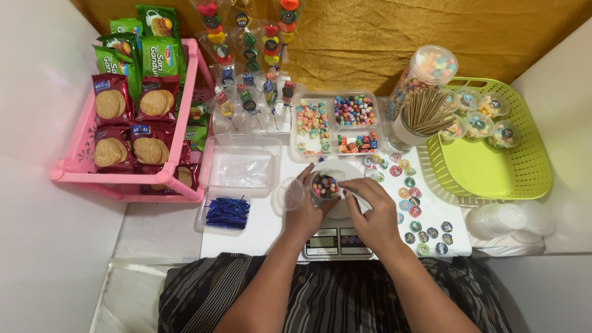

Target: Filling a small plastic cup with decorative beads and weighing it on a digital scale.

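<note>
In the head view, both hands meet over a small clear cup (324, 185) filled with coloured candies. The cup stands on the white round plate of a kitchen scale (338, 234), at the middle of the white bench (246, 237). The left hand (303, 206) is wrapped around the left side of the cup and grasps it. The right hand (370, 209) has its fingers pinched at the right rim of the cup; whether they hold a candy, I cannot tell. Just left of the cup lies a clear round lid (290, 193). Behind it is a divided tray of candies (336, 126). Round stickers (414, 209) lie to the right, near a green basket (493, 169). A pink rack (123, 185) with biscuit packs stands on the left.
</note>
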